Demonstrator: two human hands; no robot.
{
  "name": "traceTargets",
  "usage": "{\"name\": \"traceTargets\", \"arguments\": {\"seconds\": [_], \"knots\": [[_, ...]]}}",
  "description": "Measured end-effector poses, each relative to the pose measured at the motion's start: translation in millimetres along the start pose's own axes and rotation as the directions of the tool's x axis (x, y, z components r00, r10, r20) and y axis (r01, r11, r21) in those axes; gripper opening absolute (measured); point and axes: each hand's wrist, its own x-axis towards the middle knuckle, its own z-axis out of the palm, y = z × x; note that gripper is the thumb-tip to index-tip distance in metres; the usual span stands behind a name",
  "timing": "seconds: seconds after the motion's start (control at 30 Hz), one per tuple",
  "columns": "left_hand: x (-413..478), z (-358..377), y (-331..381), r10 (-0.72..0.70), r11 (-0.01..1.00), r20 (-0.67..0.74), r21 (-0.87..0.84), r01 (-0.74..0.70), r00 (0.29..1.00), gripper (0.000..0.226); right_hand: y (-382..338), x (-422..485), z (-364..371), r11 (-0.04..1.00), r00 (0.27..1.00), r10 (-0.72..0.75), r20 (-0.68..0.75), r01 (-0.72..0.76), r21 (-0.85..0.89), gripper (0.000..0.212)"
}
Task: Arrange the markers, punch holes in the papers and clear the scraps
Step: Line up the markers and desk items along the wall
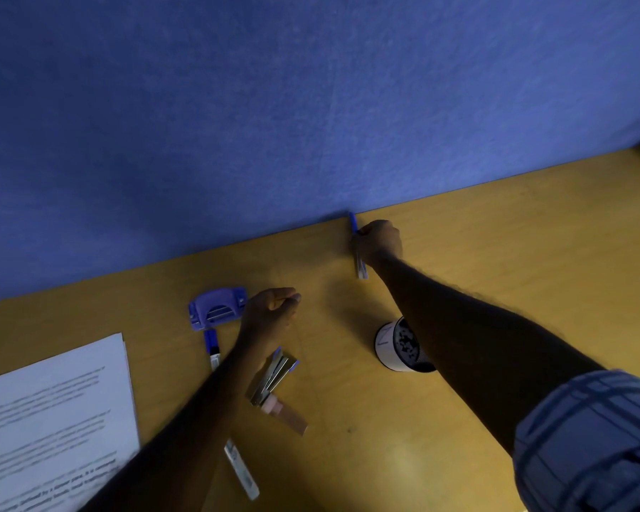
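Several loose markers [274,375] lie bundled on the bench [496,234], just right of my left forearm. A single marker [212,345] sits just below the hole punch [217,308], and a stray marker [241,471] lies nearer me. My right hand [379,240] is at the far bench edge by the blue partition [311,105], fingers curled round a blue-capped marker [361,266] whose long axis runs away from me. My left hand [270,312] sits beside the punch, fingers curled; whether they hold anything I cannot tell. The white cup [388,345] stands under my right forearm; its contents read dark and speckled, unidentified. Judgement: the right hand is nearer the cup. The papers [52,400] lie at my left.
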Motion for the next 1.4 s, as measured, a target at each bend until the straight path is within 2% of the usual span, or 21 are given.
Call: {"name": "traceTargets", "arguments": {"seconds": [0.17,0.4,0.63,0.77,0.9,1.23,1.4], "knots": [[-5,-2,2,-0.002,0.999,0.016,0.039,0.001,1.0,0.022,5,0,6,1.0,1.0,0.015,-0.014,-0.014,0.017,0.018],[-9,-8,0,-0.001,0.999,-0.011,0.047,0.001,1.0,0.015,9,0,7,1.0,0.999,-0.001,-0.042,0.002,0.024,0.018],[-14,-10,-1,0.019,0.996,0.006,0.084,-0.019,1.0,0.026,10,1,3,0.998,0.994,-0.013,-0.112,0.02,0.057,0.02],[-14,-11,-3,-0.004,0.996,0.01,0.088,0.003,1.0,0.025,9,5,6,0.998,0.996,0.039,-0.084,-0.036,0.044,0.019],[-14,-11,-2,0.005,0.992,0.014,0.125,-0.007,1.0,0.026,7,4,10,0.999,0.997,0.021,-0.08,-0.018,0.03,0.016],[-16,-22,-6,0.027,0.991,0.0,0.134,-0.027,1.0,0.022,10,2,7,0.998,0.998,0.047,-0.046,-0.045,0.037,0.024],[-22,-32,-5,0.078,0.973,-0.016,0.22,-0.072,0.997,0.023,7,-13,-2,0.999,0.997,-0.034,-0.072,0.033,-0.014,0.028]]}}
